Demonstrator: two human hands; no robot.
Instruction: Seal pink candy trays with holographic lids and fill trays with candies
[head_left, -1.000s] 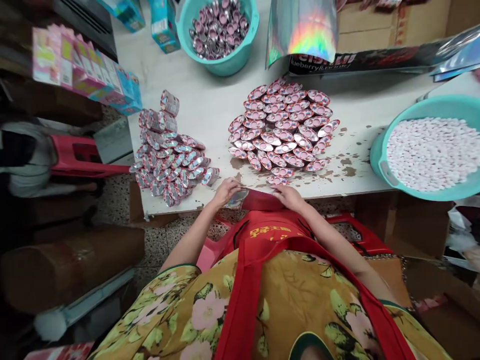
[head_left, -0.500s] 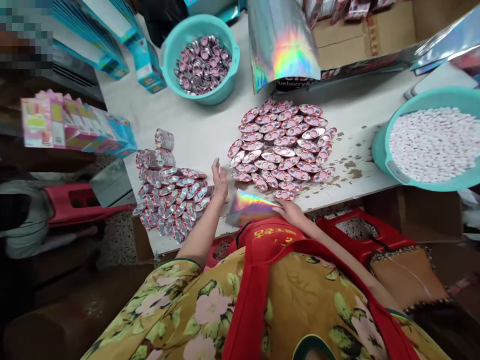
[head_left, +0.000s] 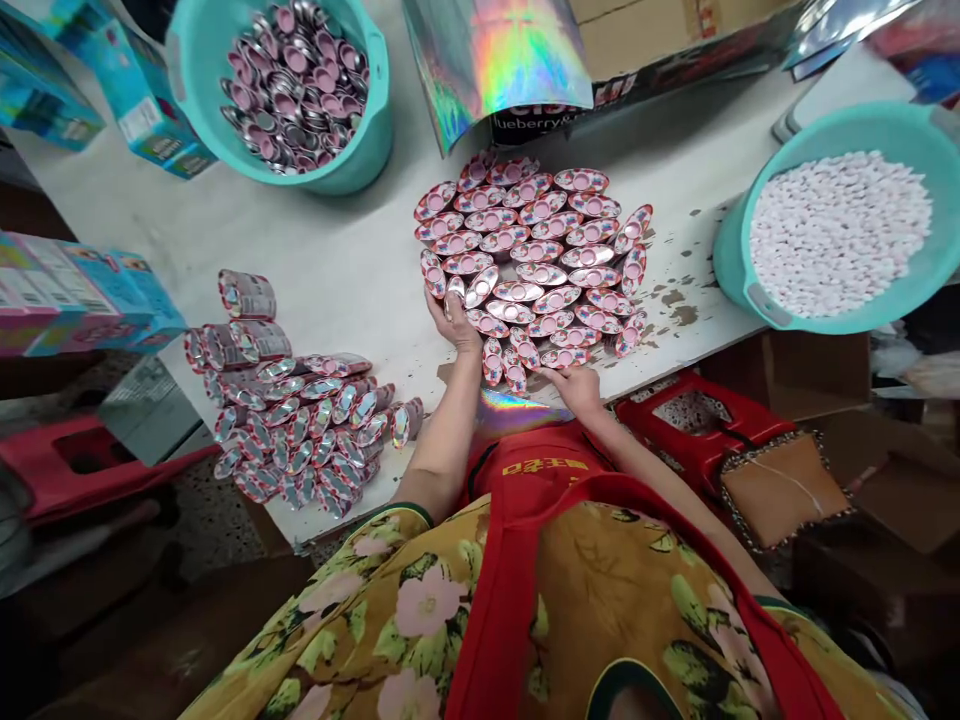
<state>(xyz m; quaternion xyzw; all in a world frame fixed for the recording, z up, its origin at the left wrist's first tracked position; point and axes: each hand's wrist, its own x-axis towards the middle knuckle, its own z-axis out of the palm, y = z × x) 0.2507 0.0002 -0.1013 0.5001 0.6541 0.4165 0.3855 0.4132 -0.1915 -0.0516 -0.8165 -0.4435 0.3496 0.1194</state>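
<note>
A tight cluster of oval-ended printed packs [head_left: 536, 252] stands on the table before me, many with a pink round disc in the top. At the cluster's front left corner, my left hand [head_left: 459, 328] is bent around the end packs, its thumb and fingers closed about one pack [head_left: 454, 288]. My right hand [head_left: 577, 388] lies at the front edge, its fingers stretched left so the tips touch the front packs. Just under that edge lies a rainbow-sheen silver sheet [head_left: 521, 408], partly hidden by my apron.
Left of my arm is a heap of similar packs [head_left: 300, 430]. A turquoise tub [head_left: 379, 130] of pink-and-silver caps stands at the back left. Another turquoise tub [head_left: 731, 255], holding white pieces, stands right. A silver bag [head_left: 510, 60] drapes by a cardboard box [head_left: 637, 40].
My left hand has moved right from open table onto the cluster's left edge. My right hand has shifted from the silver sheet's corner to the front packs. Several front packs have changed position.
</note>
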